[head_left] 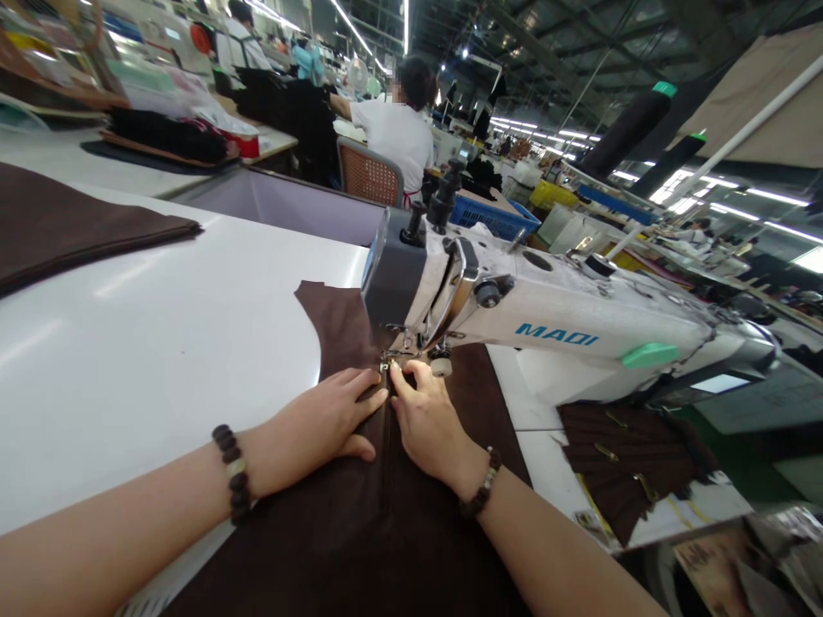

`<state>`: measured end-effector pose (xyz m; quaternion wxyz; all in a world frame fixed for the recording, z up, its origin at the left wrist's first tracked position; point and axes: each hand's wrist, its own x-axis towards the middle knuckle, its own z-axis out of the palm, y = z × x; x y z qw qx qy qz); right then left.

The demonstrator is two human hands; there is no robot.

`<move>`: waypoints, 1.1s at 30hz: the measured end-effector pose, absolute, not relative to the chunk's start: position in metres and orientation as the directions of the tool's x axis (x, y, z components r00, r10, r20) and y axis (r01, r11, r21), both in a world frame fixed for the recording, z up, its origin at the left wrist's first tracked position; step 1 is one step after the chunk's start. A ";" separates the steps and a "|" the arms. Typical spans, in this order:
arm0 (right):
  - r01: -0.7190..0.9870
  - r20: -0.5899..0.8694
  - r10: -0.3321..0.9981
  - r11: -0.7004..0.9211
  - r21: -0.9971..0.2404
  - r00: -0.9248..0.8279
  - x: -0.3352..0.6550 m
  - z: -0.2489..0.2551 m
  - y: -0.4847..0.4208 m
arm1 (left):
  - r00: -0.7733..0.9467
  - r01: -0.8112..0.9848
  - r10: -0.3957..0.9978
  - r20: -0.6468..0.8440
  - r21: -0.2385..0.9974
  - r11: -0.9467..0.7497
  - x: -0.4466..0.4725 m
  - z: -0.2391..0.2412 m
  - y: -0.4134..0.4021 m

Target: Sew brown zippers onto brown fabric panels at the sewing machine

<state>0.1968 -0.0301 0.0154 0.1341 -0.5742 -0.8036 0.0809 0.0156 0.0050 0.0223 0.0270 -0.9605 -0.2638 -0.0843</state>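
A dark brown fabric piece [360, 531] lies on the white table [160, 343] and runs under the head of a white sewing machine [546, 321]. My left hand [321, 420] lies flat on the fabric, fingers pointing at the presser foot [389, 360]. My right hand [428, 416] presses the fabric just right of a seam or zipper line [386, 454], fingertips right by the foot. Both wrists wear dark bead bracelets.
More brown fabric [77, 227] is stacked at the table's far left. A pile of brown zippers [630, 467] lies right of the machine. Another person in a white shirt [399, 137] sits ahead on a chair, near a blue basket [495, 218].
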 end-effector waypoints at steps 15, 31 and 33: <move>0.847 0.008 0.870 0.483 -0.224 -0.494 0.215 0.027 -0.098 | 0.844 0.441 0.425 0.328 0.026 -0.897 -0.006 0.019 -0.076; 0.830 -0.049 0.845 0.509 -0.229 -0.532 0.221 0.030 -0.093 | 0.870 0.391 0.373 0.323 0.010 -0.920 -0.003 0.008 -0.095; 0.828 -0.053 0.844 0.510 -0.233 -0.534 0.221 0.031 -0.093 | 0.884 0.387 0.361 0.299 -0.032 -0.922 -0.003 0.009 -0.096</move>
